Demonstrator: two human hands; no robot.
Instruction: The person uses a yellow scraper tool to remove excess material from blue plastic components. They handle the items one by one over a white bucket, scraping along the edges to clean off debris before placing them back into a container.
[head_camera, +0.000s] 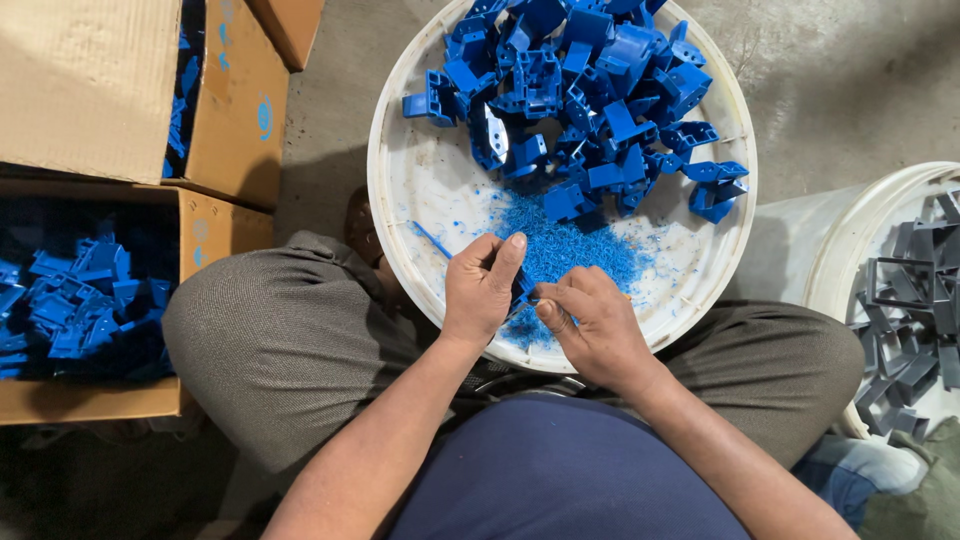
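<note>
We've got a small blue plastic part (522, 290) pinched between both hands over the white tub (400, 200) rim: left hand (480, 290) fingers closed on it, right hand (590, 320) fingers closed at its right end. Blade not discernible. Shavings (560, 250) just beyond.

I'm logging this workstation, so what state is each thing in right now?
Left hand: closed around a small blue plastic part.
Right hand: pinched at the same part; any tool is hidden.
White tub: open, blue parts heaped at the far side, blue shavings near the hands.
Cardboard box: open, blue parts inside.
White bucket: open, grey parts inside.
</note>
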